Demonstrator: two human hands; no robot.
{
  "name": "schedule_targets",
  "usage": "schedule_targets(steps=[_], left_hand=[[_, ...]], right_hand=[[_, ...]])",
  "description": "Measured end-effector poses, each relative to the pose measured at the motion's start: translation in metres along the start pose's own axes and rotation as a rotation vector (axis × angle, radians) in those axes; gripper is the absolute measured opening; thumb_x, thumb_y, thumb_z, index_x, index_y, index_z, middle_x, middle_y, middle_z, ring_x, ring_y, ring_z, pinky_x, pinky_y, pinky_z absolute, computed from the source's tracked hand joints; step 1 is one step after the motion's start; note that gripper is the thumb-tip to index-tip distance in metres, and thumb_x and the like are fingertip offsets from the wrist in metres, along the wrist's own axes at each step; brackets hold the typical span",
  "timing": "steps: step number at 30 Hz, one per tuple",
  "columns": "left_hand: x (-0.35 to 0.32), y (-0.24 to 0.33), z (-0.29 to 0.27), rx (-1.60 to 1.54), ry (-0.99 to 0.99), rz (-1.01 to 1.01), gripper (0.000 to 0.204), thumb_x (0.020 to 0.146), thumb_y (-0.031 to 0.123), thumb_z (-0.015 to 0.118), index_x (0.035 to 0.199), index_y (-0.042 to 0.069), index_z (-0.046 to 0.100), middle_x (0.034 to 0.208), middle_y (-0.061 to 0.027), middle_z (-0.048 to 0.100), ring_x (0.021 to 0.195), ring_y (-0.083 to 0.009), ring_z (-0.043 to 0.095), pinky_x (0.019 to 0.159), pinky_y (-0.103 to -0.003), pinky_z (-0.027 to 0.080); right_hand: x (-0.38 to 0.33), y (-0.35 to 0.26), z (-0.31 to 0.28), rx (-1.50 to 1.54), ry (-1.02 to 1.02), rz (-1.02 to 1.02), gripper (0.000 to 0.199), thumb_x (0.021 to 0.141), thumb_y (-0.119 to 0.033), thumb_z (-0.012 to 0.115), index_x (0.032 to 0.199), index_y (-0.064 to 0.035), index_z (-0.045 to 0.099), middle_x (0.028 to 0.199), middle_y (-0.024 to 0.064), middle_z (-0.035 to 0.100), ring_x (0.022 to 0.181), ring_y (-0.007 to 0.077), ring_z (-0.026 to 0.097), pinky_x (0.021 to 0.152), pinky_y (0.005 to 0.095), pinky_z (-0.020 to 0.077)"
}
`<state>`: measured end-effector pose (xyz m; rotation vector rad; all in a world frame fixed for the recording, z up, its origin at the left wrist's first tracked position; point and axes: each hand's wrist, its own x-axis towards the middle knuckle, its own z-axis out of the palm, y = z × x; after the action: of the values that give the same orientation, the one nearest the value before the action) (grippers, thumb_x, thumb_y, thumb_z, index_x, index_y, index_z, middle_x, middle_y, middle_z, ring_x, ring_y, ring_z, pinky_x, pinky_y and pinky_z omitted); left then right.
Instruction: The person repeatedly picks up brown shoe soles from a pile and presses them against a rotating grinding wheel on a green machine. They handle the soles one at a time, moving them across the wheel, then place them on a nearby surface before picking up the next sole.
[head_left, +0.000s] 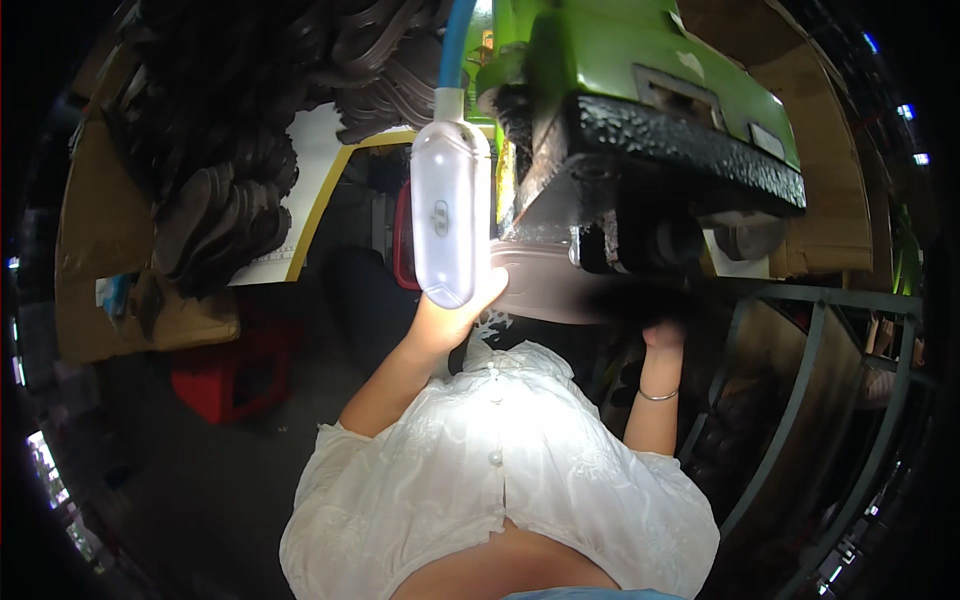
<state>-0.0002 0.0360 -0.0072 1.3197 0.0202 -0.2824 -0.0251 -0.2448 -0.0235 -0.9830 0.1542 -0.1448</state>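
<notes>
Under the green machine [640, 70], the left hand [455, 315] presses a pale flat sole-shaped piece [545, 285], fingers wrapped over its near edge. The right hand [665, 335] reaches below the machine's black bed; its grip is too shadowed to tell. Left of the machine hang dark stacked soles [225, 200] over a white yellow-edged sheet [310, 180].

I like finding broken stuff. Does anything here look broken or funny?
Yes. The big green machine has chipped, worn paint on top, showing pale patches. The flat grey piece under it looks smeared, a blur in the picture. The left hand touches that piece by a white plastic capsule hanging from a blue tube.
</notes>
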Motion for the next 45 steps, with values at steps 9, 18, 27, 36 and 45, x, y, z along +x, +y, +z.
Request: schedule_targets(steps=[9,18,27,36,45], left_hand=[[-0.022,-0.004,-0.073,-0.169,0.154,-0.015,0.027,0.083,0.007,0.049,0.108,-0.001,0.049,0.094,-0.004,0.058,0.082,-0.0083,0.055,0.072,-0.023,0.044],[-0.031,-0.051,-0.07,0.255,-0.092,-0.141,0.035,0.071,-0.004,0.049,0.106,-0.003,0.053,0.097,-0.008,0.059,0.089,-0.0132,0.055,0.077,-0.027,0.044],[0.025,0.0,0.014,0.182,-0.101,0.208,0.023,0.078,0.007,0.063,0.099,-0.001,0.058,0.093,-0.0065,0.061,0.085,-0.0134,0.056,0.076,-0.025,0.045],[0.003,0.011,0.029,0.114,0.032,0.209,0.025,0.09,0.02,0.051,0.105,0.0,0.054,0.093,-0.0052,0.058,0.086,-0.0119,0.053,0.077,-0.024,0.042],[-0.009,0.01,0.016,0.015,0.09,0.094,0.016,0.088,0.009,0.053,0.101,0.001,0.053,0.083,0.0026,0.052,0.071,-0.0022,0.045,0.062,-0.019,0.039]], right_hand=[[0.011,0.011,0.082,-0.204,-0.237,-0.03,0.029,0.07,0.003,0.062,0.099,0.0024,0.056,0.094,0.007,0.06,0.083,0.0122,0.057,0.077,0.0252,0.0447],[0.027,0.014,0.142,-0.539,-0.455,-0.204,0.029,0.066,0.004,0.071,0.093,0.0011,0.06,0.085,0.0052,0.063,0.079,0.0113,0.059,0.074,0.0244,0.0473],[0.03,0.026,0.126,-0.359,-0.483,0.045,0.032,0.07,-0.007,0.07,0.099,-0.0004,0.057,0.095,0.0045,0.06,0.086,0.0102,0.055,0.076,0.0246,0.045],[0.008,-0.005,-0.007,-0.789,-0.657,0.497,0.035,0.072,-0.015,0.069,0.099,0.0036,0.058,0.087,0.0057,0.062,0.077,0.011,0.057,0.073,0.0251,0.046],[0.036,-0.03,0.032,-0.079,0.029,-0.127,0.029,0.081,-0.011,0.058,0.106,0.0036,0.054,0.095,0.0098,0.061,0.084,0.0162,0.059,0.077,0.0274,0.0462]])
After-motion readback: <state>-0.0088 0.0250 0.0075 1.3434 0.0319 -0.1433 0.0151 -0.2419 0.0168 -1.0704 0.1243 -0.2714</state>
